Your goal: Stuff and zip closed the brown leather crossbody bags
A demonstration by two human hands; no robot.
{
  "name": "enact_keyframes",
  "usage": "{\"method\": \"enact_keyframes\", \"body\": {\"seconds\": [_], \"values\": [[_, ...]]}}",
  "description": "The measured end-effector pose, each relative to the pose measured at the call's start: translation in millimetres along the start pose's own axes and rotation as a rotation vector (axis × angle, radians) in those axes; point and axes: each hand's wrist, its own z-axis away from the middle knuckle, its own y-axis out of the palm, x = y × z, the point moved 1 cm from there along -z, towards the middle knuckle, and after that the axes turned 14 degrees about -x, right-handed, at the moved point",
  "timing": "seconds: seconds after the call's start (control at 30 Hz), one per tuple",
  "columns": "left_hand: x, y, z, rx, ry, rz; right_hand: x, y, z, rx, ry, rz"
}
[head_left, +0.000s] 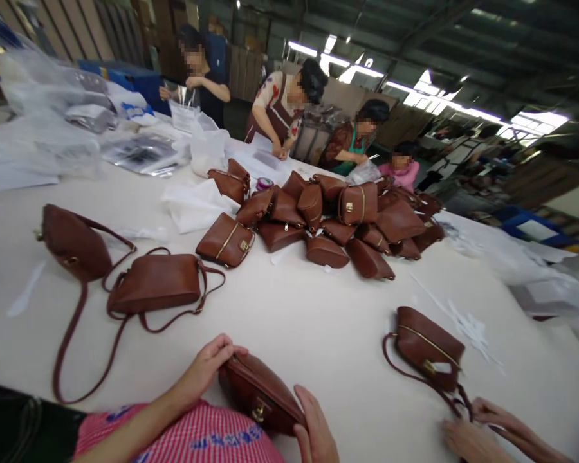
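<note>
Between my two hands, at the table's near edge, is a brown leather handbag with a gold clasp on its front. My left hand grips its upper left end, fingers bent over the edge. At the opposite end, my right hand presses against the side with fingers and thumb around the corner. The bag is tilted against my checked apron. Left of it lie a brown bag with a looped strap and another brown bag with a long strap.
A big heap of brown bags covers the table's middle, with a single bag in front. At right, a co-worker's hands handle the strap of another bag. Several people stand across the table. Plastic wrapping lies far left.
</note>
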Motion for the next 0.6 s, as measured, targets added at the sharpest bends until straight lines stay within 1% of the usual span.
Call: {"method": "enact_keyframes", "body": {"seconds": [0.07, 0.13, 0.23, 0.3, 0.37, 0.43, 0.5, 0.57, 0.6], "values": [[3, 0.9, 1, -0.032, -0.008, 0.017, -6, 2, 4, 0.022, -0.010, 0.050], [5, 2.3, 1, -0.069, -0.014, 0.041, -9, 2, 4, 0.062, -0.009, 0.041], [2, 3.7, 3, -0.090, 0.000, 0.020, -2, -7, 0, 0.082, -0.048, 0.019], [-5, 4.5, 8, -0.058, 0.054, -0.052, 9, -14, -6, 0.073, -0.131, 0.045], [-13, 6.0, 14, 0.003, 0.131, -0.129, 21, -14, -15, 0.093, -0.236, 0.098], [-17, 8.4, 18, 0.053, 0.195, -0.174, 31, -3, -26, 0.150, -0.318, 0.155], [-13, 10.6, 19, 0.056, 0.215, -0.180, 37, 14, -37, 0.204, -0.387, 0.188], [-2, 12.1, 15, 0.023, 0.182, -0.135, 41, 29, -49, 0.241, -0.447, 0.177], [5, 12.4, 11, 0.000, 0.152, -0.092, 43, 32, -56, 0.261, -0.467, 0.158]]}}
